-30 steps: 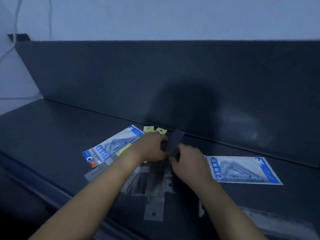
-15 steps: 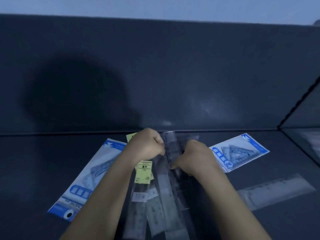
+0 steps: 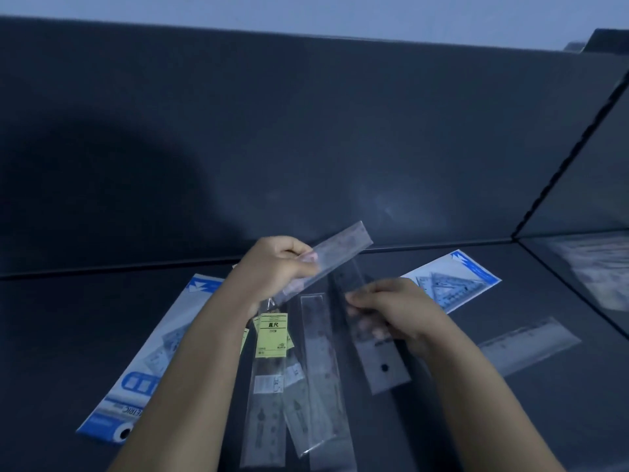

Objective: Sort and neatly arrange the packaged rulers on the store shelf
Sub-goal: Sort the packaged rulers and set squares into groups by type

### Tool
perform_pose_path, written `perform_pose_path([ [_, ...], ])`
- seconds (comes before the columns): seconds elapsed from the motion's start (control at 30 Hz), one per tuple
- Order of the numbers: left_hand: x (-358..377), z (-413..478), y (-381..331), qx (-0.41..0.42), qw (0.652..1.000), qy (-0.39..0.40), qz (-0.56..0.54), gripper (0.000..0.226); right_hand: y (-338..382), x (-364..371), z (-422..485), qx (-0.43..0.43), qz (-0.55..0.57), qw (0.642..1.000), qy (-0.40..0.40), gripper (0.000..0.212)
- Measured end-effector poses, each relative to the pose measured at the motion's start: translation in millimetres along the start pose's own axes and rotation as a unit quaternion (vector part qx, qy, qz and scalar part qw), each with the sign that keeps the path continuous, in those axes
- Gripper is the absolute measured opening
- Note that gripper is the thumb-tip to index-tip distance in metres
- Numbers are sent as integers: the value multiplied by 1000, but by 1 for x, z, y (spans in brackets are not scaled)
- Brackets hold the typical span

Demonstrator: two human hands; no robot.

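My left hand [image 3: 275, 267] pinches a clear packaged ruler [image 3: 340, 248] that is lifted and points up to the right. My right hand [image 3: 398, 311] grips a second clear packaged ruler [image 3: 381, 359] with a hang hole at its near end. Between my forearms lie several clear ruler packs [image 3: 318, 376] on the dark shelf, one with a yellow label [image 3: 272, 335]. A blue-and-white set-square pack [image 3: 143, 373] lies at the left, partly under my left arm. Another blue-and-white set-square pack [image 3: 456, 281] lies right of my right hand.
A single clear ruler pack [image 3: 531, 342] lies alone at the right. The dark shelf floor [image 3: 68, 335] meets an upright back panel [image 3: 306, 131]. A divider [image 3: 571, 155] at the right bounds the bay, with pale packs [image 3: 599, 267] beyond it.
My hands have moved apart: the left one has lifted a ruler pack up to the right, and the right one has drawn another pack out of the pile.
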State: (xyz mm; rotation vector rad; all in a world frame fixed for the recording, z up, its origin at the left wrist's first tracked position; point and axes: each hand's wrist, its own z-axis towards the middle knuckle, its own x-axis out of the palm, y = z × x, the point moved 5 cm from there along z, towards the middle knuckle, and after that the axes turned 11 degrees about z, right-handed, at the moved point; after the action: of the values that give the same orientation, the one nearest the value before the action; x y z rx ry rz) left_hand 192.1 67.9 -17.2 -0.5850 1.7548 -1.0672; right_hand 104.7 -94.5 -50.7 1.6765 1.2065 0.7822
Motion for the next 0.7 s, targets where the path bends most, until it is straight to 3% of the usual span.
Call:
perform_pose_path([
  [0.23, 25, -27, -70, 65, 992, 58, -91, 13, 14, -50, -43, 10, 282, 959, 38, 7],
  [0.33, 58, -37, -107, 84, 984, 90, -132, 12, 21, -100, -62, -8, 359, 933, 5, 7],
  [0.5, 151, -44, -158, 110, 979, 122, -118, 16, 6, -205, -80, -46, 389, 917, -74, 16],
  [0.6, 221, -41, -179, 106, 982, 125, -97, 15, -11, -278, -91, -66, 372, 921, -90, 6],
  [0.7, 290, -30, -199, 105, 984, 115, -83, 14, -25, -353, -100, -73, 362, 922, -116, 11],
])
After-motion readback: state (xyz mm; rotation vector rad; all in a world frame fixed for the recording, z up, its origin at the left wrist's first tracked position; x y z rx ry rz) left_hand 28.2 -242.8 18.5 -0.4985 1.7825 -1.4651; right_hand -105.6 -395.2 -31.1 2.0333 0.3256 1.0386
